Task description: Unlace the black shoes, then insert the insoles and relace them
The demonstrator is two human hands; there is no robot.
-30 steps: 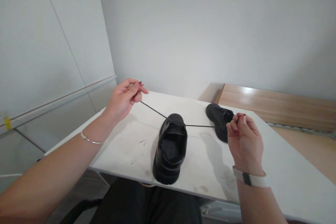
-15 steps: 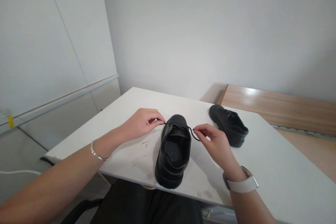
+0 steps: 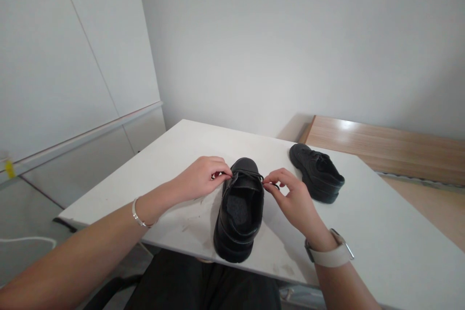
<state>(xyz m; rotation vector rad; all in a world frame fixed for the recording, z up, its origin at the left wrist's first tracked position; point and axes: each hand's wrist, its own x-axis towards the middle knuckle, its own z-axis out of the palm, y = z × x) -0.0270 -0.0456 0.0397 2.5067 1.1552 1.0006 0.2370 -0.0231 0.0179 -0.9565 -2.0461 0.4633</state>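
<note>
I see my left hand (image 3: 203, 177) and right hand (image 3: 290, 198) each pinching a lace (image 3: 250, 173) end beside the shoe (image 3: 238, 213) on the worktop (image 3: 381, 237). Thin lace could slip if my pinch loosens.

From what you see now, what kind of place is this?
Probably a plain indoor room, perhaps an office: a white table, bare grey wall, white cabinet doors and a wooden bench beside it.
</note>
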